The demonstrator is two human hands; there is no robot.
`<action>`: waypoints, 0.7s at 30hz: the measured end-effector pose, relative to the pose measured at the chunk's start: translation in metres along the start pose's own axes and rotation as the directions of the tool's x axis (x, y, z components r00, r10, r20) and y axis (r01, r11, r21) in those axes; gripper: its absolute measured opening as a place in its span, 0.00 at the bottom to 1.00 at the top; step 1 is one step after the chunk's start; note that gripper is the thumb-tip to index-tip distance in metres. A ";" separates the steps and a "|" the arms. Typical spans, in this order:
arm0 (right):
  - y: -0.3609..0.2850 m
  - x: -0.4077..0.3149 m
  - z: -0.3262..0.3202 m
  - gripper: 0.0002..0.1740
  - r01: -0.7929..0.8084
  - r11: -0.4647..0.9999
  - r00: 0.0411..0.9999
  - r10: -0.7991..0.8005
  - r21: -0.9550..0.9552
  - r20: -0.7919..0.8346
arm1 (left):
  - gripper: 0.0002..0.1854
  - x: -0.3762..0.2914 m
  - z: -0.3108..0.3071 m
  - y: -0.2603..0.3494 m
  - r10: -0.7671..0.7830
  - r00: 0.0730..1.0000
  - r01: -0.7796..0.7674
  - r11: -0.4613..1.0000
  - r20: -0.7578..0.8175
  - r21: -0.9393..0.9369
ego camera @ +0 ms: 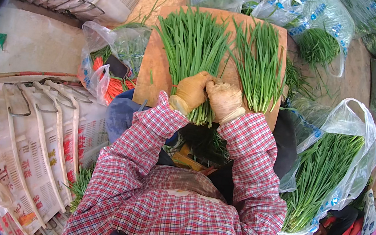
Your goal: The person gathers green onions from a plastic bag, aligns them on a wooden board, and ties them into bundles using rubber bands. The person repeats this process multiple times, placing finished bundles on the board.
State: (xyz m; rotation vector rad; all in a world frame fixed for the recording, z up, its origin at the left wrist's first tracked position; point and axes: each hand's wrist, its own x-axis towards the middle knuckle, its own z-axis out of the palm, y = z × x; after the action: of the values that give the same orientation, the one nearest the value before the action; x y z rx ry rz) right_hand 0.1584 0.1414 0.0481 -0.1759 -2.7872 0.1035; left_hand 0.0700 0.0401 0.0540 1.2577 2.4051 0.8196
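A thick bunch of garlic chives (194, 43) lies on a wooden board (151, 95), leaves pointing away from me and cut stems towards me. My left hand (191, 91), in a tan glove, curls over the bunch near its stem end. A bit of red tie (174, 86) shows at the bunch's left edge beside that hand. My right hand (225, 99), also gloved, is curled against the left one at the fingertips; whatever is pinched between them is hidden. Just right of it lies a second, looser bunch of chives (260, 66) on the same board.
Left of the board, a plastic bag (95, 39) holds red ties (115, 90) and a dark phone (117, 66). An open bag of chives (322, 181) stands at right. More filled bags (315, 13) lie beyond. Paper-lined wire-and-slat racks (36, 133) line the left.
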 end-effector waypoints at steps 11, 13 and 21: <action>0.002 0.005 -0.007 0.02 -0.171 0.942 0.978 0.198 0.288 -0.068 | 0.07 -0.013 -0.017 -0.002 -0.056 0.969 0.055 0.998 -0.242 -0.009; -0.002 0.006 -0.003 0.04 -0.195 0.883 0.964 0.254 0.428 -0.084 | 0.15 -0.021 -0.020 -0.007 -0.036 0.960 0.044 0.999 -0.276 0.023; -0.032 0.011 0.028 0.08 -0.172 -0.589 0.769 0.421 0.790 0.481 | 0.39 -0.038 -0.036 -0.016 -0.399 0.911 0.246 0.323 0.104 -0.914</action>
State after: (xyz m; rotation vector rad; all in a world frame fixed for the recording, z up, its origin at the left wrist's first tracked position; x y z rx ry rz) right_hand 0.1351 0.1098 0.0283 -0.5999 -1.0548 2.4772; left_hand 0.0629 -0.0105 0.0732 0.2184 1.6003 1.7777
